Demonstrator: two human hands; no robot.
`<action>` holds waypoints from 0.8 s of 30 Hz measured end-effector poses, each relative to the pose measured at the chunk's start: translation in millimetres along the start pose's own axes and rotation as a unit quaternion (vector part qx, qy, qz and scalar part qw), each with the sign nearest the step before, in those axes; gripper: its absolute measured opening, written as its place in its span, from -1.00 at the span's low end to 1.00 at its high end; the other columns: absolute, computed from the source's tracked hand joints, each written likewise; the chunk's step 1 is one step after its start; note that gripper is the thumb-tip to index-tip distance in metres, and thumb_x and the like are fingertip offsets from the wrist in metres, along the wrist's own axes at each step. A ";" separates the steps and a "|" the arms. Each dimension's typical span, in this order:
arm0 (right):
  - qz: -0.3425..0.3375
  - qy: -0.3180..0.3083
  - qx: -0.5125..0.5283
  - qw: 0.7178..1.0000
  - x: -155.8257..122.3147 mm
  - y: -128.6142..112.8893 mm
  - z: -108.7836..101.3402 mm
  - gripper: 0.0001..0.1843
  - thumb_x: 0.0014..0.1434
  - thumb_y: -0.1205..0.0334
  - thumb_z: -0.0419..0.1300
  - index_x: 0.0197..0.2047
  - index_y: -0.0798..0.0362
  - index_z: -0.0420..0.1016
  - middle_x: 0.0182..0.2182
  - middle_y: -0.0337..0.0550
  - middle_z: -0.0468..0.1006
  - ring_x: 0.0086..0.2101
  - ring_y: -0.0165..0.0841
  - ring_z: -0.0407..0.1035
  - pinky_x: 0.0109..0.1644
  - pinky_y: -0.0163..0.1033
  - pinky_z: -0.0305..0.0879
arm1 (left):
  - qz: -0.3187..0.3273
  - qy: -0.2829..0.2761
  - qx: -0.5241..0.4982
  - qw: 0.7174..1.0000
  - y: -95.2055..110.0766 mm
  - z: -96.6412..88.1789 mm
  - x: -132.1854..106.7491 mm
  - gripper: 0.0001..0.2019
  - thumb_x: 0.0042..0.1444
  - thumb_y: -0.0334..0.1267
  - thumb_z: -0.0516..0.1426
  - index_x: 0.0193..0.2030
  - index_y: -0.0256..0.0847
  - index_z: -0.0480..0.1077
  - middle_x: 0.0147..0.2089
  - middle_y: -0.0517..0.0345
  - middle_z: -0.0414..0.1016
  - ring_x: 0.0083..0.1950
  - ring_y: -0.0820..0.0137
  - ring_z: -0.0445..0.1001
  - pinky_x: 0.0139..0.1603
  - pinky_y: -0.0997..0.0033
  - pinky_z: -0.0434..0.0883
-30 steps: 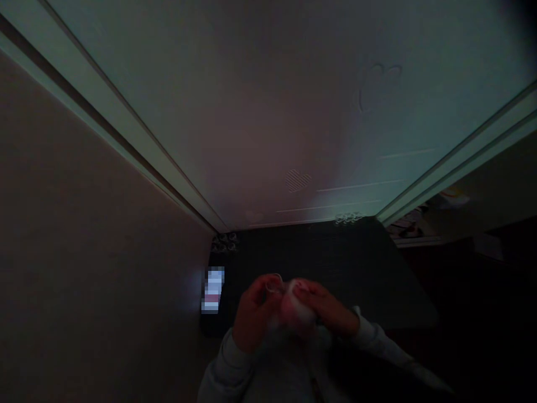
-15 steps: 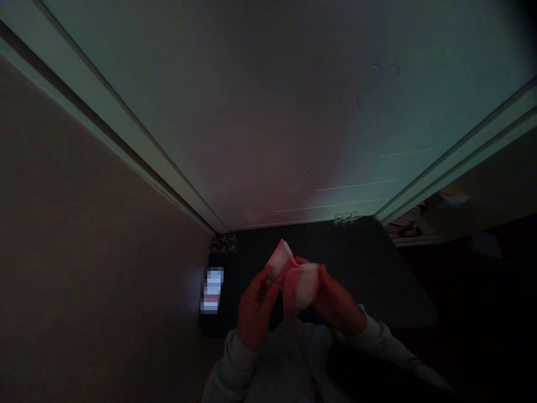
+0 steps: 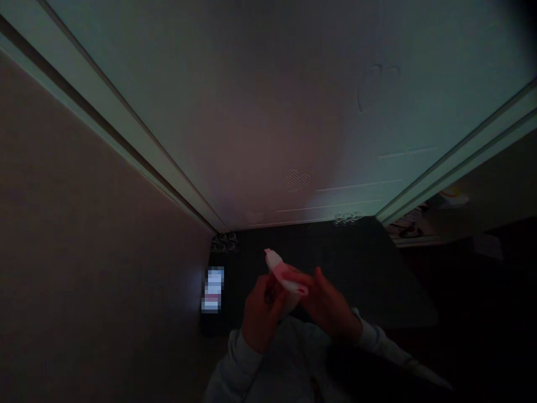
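The scene is very dark. My left hand [image 3: 259, 316] and my right hand [image 3: 328, 305] are close together over a dark table [image 3: 369, 268], both gripping a small pink and white piece of cloth or paper [image 3: 282, 272]. Its pale tip sticks up and away to the left above my fingers. The fingers of both hands are curled around it. What the item is exactly I cannot make out.
A lit phone screen [image 3: 213, 289] lies at the table's left edge next to a wall [image 3: 84, 252]. A pale door or panel [image 3: 272, 112] rises behind the table. Cluttered items [image 3: 413, 226] lie at the right.
The pink and white item first rose from a bunched shape between my hands, then flattened and turned so its tip points up and left. My hands stayed close together.
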State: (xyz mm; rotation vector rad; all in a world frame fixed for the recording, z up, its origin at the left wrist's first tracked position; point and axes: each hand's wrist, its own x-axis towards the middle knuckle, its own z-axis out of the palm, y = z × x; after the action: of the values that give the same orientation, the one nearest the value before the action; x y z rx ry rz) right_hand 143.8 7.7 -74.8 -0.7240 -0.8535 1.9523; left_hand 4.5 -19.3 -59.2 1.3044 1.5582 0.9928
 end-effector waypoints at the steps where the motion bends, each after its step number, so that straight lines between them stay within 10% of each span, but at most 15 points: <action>1: -0.006 0.017 0.002 1.000 0.5 0.8 -0.7 -0.48 0.14 -0.23 -0.08 -0.39 0.01 0.46 -0.06 -0.06 0.48 -0.12 -0.20 0.40 -0.09 -0.08 0.34 | 0.003 -0.006 -0.006 1.000 -0.2 -0.3 -0.4 -0.79 0.03 -0.29 0.14 -0.16 -0.20 0.37 -0.25 0.08 0.52 -0.26 0.27 0.48 -0.27 0.34 0.39; 6: -0.019 0.094 -0.063 0.993 3.0 7.7 -6.9 -0.72 0.04 0.00 0.22 -0.26 -0.03 0.31 -0.38 -0.27 0.45 -0.45 -0.42 0.35 -0.43 -0.35 0.28 | 0.014 -0.044 -0.015 0.999 2.4 -0.3 -1.6 -0.78 0.00 -0.35 0.15 -0.16 -0.18 0.37 -0.19 0.07 0.51 -0.20 0.26 0.48 -0.20 0.32 0.40; 14: -0.051 0.010 -0.363 0.930 1.8 5.9 -10.4 -0.73 0.26 0.07 -0.06 -0.20 0.06 0.33 -0.45 -0.26 0.40 -0.46 -0.42 0.30 -0.38 -0.33 0.20 | -0.023 -0.055 0.011 0.998 -1.9 2.0 0.6 -0.87 0.00 -0.38 0.11 -0.28 -0.16 0.28 -0.36 0.21 0.43 -0.35 0.35 0.45 -0.35 0.42 0.36; 24: -0.056 0.133 -0.329 0.933 13.2 15.7 -24.4 -0.62 0.23 -0.03 -0.11 -0.46 0.03 0.25 -0.56 -0.31 0.28 -0.50 -0.40 0.20 -0.43 -0.32 0.16 | 0.024 -0.084 0.022 0.996 -5.4 3.0 -1.8 -0.74 -0.04 -0.38 0.19 -0.16 -0.20 0.33 -0.22 0.12 0.45 -0.27 0.36 0.44 -0.23 0.39 0.39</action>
State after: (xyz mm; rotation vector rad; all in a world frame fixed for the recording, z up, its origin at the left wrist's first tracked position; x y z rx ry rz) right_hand 148.6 20.0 -103.7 -1.2621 -1.3589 1.4064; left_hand 5.7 -21.6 -65.0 1.4235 1.4337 0.8584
